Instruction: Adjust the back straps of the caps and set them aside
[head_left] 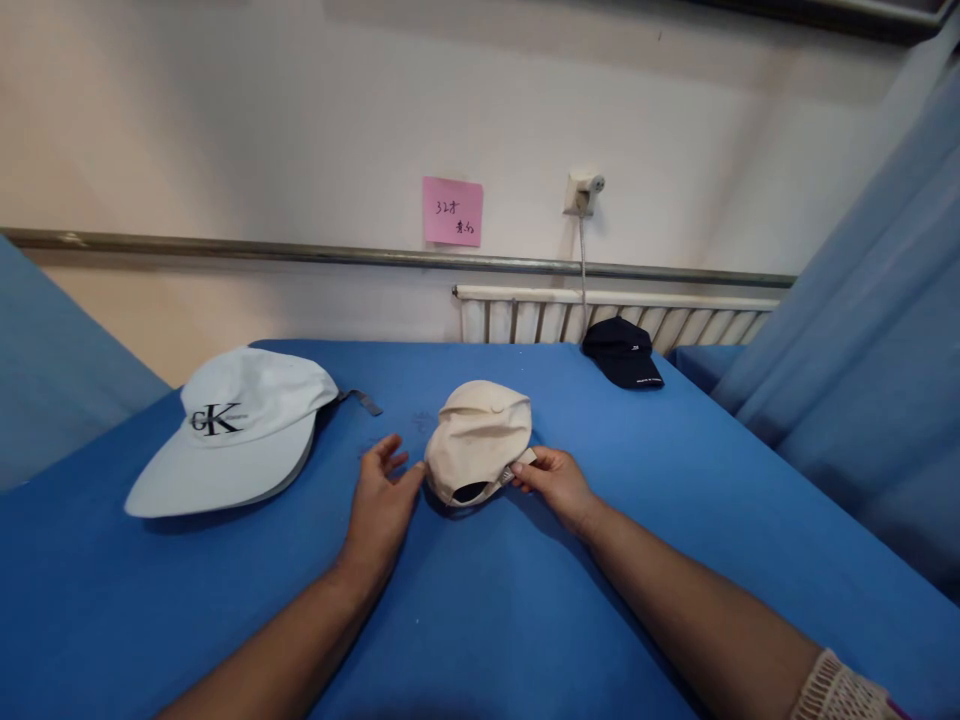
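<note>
A beige baseball cap [480, 435] rests on the blue table, its back opening and strap facing me. My right hand [556, 486] pinches the end of the cap's strap between thumb and fingers at the cap's right side. At the cap's left edge is my left hand [386, 495], fingers apart, the thumb tip at or very near the fabric; whether it touches I cannot tell. Left of that hand lies a white cap [251, 410] with black lettering, its strap trailing to the right. The beige cap's brim is hidden behind its crown.
The blue surface [465, 620] reaches back to a wall with a radiator [525, 315]. A navy cap [621, 350] sits at the far right corner. Above are a metal rail [300, 252], a pink note [453, 212] and a plugged-in socket [581, 193]. Blue curtains [862, 350] hang at both sides.
</note>
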